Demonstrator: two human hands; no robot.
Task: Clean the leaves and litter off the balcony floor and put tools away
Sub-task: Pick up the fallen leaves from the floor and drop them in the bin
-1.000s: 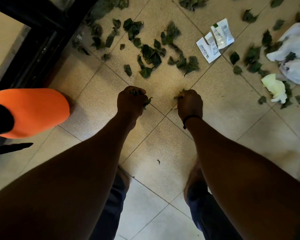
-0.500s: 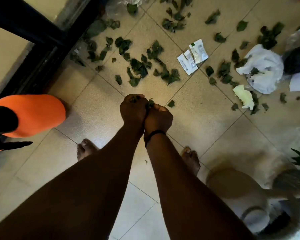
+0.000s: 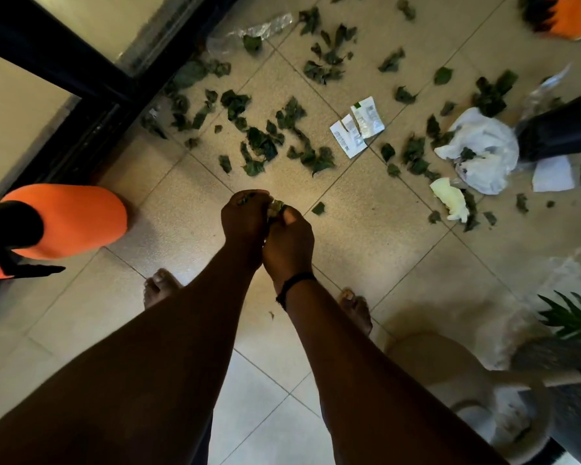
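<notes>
Floor (image 3: 188, 209) tiled, me barefoot on it, both arms out in front. Orange container (image 3: 71, 219) sits well off to the left of my left hand (image 3: 244, 221), on its side as far as I can tell; contents not visible. White plastic bag (image 3: 484, 152) lies far right and ahead of my right hand (image 3: 287, 243), a few leaves on top of it. Loose leaves (image 3: 262, 146) scattered ahead of both hands, thickest just beyond the left one; a single leaf (image 3: 318, 208) lies near, just right of the hands. Two white sachets (image 3: 358, 126) ahead-right among them. Hands pressed together, left fist curled round a leaf wad (image 3: 276, 208), right fingers pinching the same wad where the two meet.
</notes>
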